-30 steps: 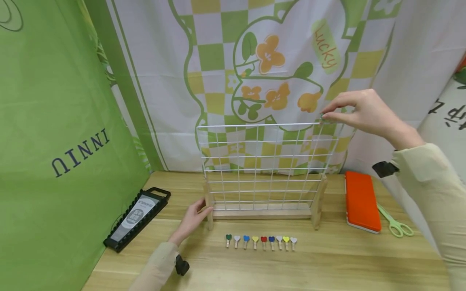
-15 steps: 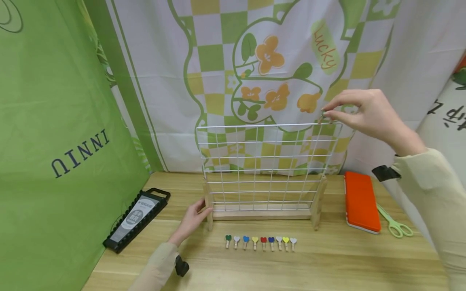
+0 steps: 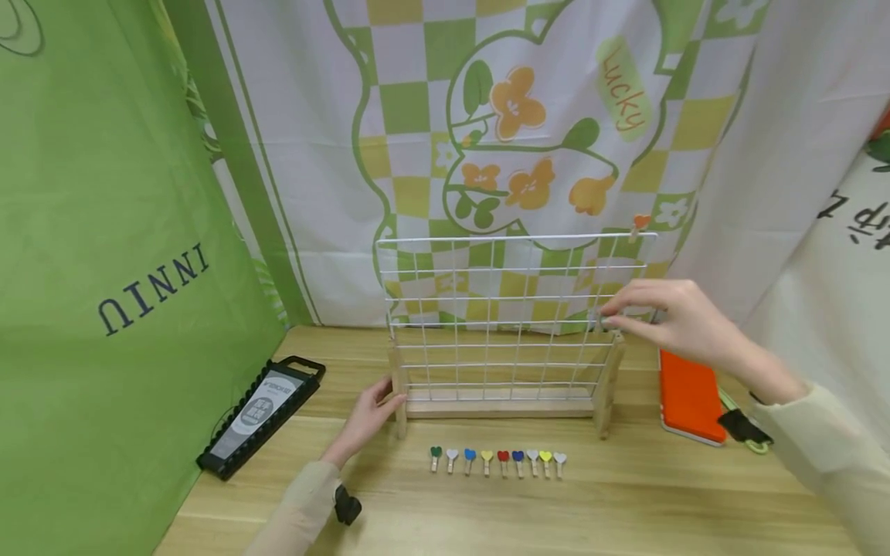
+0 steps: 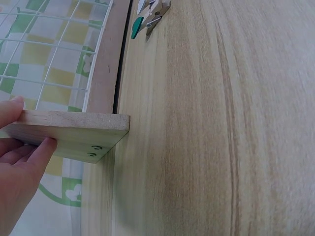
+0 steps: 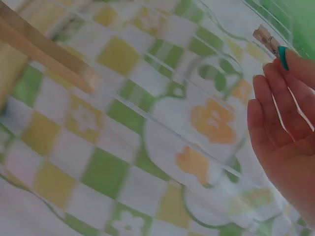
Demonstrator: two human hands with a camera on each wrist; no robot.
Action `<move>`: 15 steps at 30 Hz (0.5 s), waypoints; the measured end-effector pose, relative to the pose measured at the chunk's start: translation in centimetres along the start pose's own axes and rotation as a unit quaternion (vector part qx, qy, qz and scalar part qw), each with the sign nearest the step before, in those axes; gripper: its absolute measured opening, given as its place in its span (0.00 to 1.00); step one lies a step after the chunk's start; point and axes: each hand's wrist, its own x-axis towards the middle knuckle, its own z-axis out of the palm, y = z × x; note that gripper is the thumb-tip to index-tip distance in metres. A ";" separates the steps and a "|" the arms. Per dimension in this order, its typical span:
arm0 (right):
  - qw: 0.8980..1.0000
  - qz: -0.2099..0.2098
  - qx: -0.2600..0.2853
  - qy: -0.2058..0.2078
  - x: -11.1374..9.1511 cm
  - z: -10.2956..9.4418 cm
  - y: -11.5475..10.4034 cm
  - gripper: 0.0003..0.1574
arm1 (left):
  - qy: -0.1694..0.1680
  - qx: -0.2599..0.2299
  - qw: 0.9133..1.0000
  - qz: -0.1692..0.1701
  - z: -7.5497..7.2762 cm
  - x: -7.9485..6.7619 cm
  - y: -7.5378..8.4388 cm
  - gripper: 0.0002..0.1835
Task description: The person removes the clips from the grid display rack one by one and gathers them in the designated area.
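A white wire grid rack stands on wooden feet. My left hand grips its left wooden foot, thumb on one face and fingers on the other. My right hand pinches a small wooden clothespin with a teal heart by the heart end, in front of the grid's right side, above the right foot. An orange heart clothespin is clipped on the top rail near the right corner. Before the rack lies a row of heart clothespins, among them a dark green one and a red one.
On the right lie an orange-red case and green scissors, partly covered by the right wrist. A black tray-like item with a handle lies at left on the wooden table. Patterned curtains hang behind.
My right hand has moved down from the top rail to the grid's right side with the teal clothespin. The orange heart clothespin has come into sight. My left hand stays put.
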 end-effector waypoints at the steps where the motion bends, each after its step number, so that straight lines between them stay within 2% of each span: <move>1: 1.000 0.007 0.006 -0.007 -0.8 0.9 0.1 0.21 | 0.001 0.000 1.000 0.000 0.0 0.0 0.0 0.30; 7: 0.995 0.062 0.049 -0.059 -5.7 6.3 0.5 0.15 | 0.002 -0.002 1.000 0.004 -0.2 0.3 0.0 0.30; 11: 0.985 0.099 0.093 -0.104 -8.8 9.8 0.6 0.07 | 0.001 -0.005 1.000 0.003 -0.2 0.1 0.2 0.30; 15: 0.976 0.128 0.115 -0.132 -11.5 12.7 1.1 0.03 | 0.002 0.003 1.000 0.000 -0.1 0.0 0.1 0.29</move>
